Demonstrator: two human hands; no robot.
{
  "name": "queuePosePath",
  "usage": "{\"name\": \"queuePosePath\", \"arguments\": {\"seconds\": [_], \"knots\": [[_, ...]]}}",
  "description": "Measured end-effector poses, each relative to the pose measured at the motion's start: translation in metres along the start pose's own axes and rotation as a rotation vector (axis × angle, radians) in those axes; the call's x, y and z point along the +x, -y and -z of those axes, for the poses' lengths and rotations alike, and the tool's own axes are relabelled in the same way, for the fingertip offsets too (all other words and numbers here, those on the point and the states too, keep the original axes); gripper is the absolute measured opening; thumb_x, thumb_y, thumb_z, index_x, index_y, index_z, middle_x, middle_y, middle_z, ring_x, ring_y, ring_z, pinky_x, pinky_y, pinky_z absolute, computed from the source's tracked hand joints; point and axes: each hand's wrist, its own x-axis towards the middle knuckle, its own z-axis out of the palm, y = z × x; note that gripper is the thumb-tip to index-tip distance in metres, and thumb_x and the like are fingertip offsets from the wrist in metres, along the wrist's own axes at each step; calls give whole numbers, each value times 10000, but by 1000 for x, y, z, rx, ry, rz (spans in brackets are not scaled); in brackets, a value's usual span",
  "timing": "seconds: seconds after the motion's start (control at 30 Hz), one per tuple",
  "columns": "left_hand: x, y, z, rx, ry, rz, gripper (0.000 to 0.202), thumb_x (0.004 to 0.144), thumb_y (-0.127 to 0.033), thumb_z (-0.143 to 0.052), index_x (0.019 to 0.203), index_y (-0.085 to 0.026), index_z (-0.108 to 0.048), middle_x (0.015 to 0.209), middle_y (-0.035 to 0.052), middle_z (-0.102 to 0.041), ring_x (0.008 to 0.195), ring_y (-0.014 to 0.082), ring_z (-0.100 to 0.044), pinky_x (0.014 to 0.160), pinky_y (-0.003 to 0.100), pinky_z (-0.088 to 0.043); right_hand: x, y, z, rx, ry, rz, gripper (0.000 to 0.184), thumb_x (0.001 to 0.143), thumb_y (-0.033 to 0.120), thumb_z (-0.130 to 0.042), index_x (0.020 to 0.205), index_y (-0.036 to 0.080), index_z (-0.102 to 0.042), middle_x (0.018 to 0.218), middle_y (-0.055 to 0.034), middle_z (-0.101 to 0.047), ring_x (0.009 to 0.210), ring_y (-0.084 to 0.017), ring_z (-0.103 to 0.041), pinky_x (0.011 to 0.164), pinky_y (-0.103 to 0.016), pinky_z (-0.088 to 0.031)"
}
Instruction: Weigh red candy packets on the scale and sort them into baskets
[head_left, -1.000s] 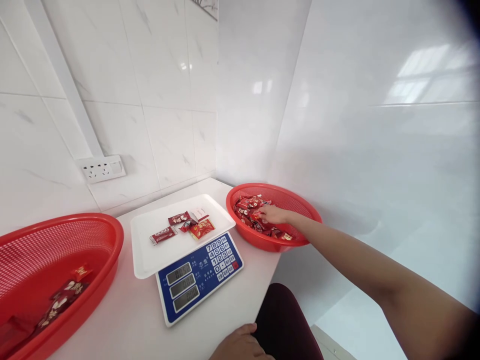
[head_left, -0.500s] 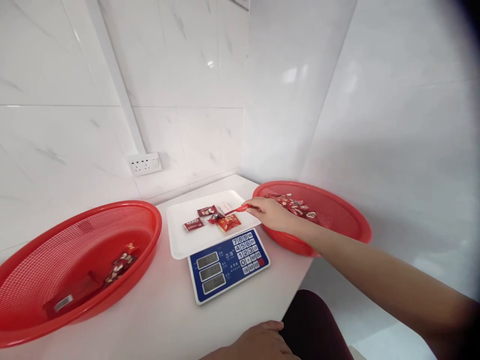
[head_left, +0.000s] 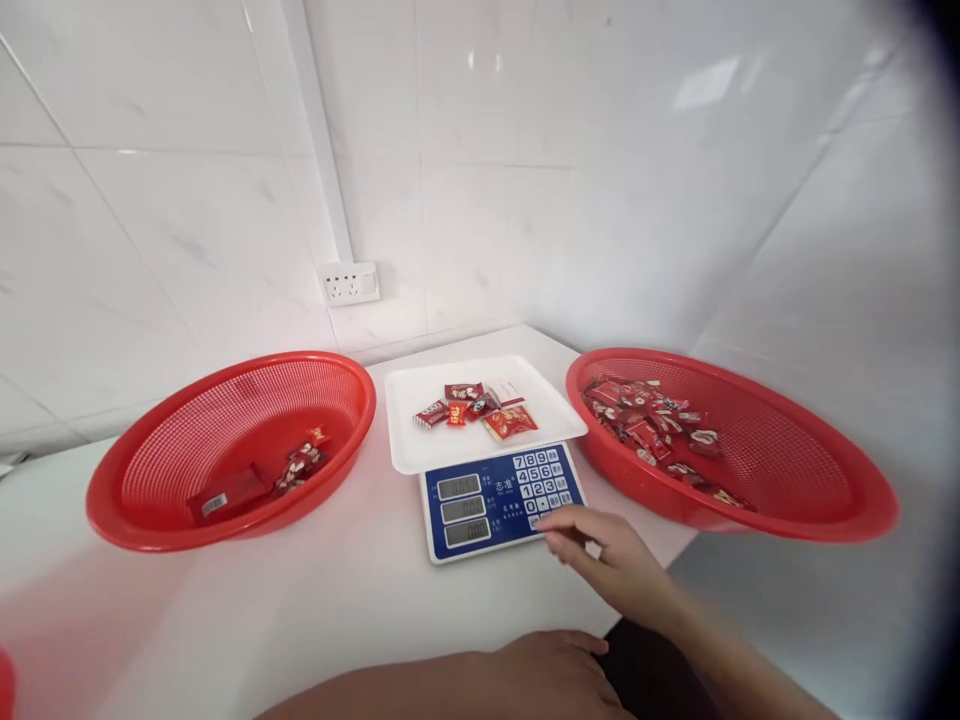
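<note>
A blue-faced scale (head_left: 499,500) with a white tray (head_left: 420,455) stands between two red baskets. Several red candy packets (head_left: 480,405) lie on the tray. The right basket (head_left: 787,505) holds many wrapped candies (head_left: 652,425). The left basket (head_left: 150,515) holds a few candies and a red packet (head_left: 229,492). My right hand (head_left: 611,560) hovers by the scale's front right corner, fingers loosely spread, holding nothing. My left hand (head_left: 559,675) rests flat on the table's front edge, empty.
A white table (head_left: 322,610) fills the corner of white tiled walls. A wall socket (head_left: 351,283) sits below a white cable duct (head_left: 319,130) behind the scale. My dark-clothed lap (head_left: 652,685) shows below the table edge.
My right hand carried a candy from the right basket to the tray, let it go, and drew back to the scale's front corner. The view swung right to left.
</note>
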Motion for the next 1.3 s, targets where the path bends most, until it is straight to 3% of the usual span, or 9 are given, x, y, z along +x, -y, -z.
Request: {"name": "queuePosePath", "arguments": {"seconds": [0.13, 0.27, 0.4, 0.9, 1.13, 1.3], "knots": [[0, -4, 5, -43, -33, -14, 271, 836, -270, -510, 1058, -140, -595, 854, 32, -711, 857, 173, -626, 1017, 338, -307, -27, -22, -27, 127, 47, -191, 294, 834, 387, -450, 626, 199, -537, 529, 21, -528, 490, -123, -498, 466, -228, -427], [-2, -8, 16, -63, -30, 2, 312, 819, -337, -543, 1039, -125, -606, 851, 42, -705, 862, 188, -617, 872, 319, -416, -29, -26, -42, 11, -15, -151, 276, 835, 376, -445, 645, 203, -545, 585, 7, -556, 552, -141, -516, 527, -247, -431], [-3, -11, 22, -63, -11, 13, 281, 815, -341, -554, 1000, -139, -618, 857, 31, -699, 865, 184, -614, 798, 302, -442, -29, -25, -43, -50, -8, -124, 276, 859, 360, -417, 671, 207, -548, 606, 3, -566, 566, -144, -523, 549, -251, -431], [-2, -9, 25, -60, -46, -8, 271, 854, -278, -478, 1025, -123, -620, 842, 42, -705, 828, 184, -625, 816, 302, -430, -30, -28, -42, -73, -45, -99, 284, 875, 363, -400, 675, 215, -538, 603, 5, -562, 557, -145, -519, 536, -254, -423], [-2, -11, 28, -49, -12, -1, 344, 803, -336, -577, 1066, -115, -603, 889, 48, -704, 889, 199, -612, 863, 299, -412, -30, -29, -44, -90, -84, -102, 298, 874, 374, -399, 667, 208, -533, 595, 8, -550, 552, -143, -514, 536, -245, -420], [-1, -8, 17, -51, -55, -16, 330, 824, -340, -531, 1064, -124, -598, 882, 43, -701, 885, 191, -611, 886, 301, -396, -31, -28, -45, -106, -135, -128, 300, 873, 380, -401, 651, 212, -514, 593, 4, -541, 553, -151, -511, 533, -251, -419]]}}
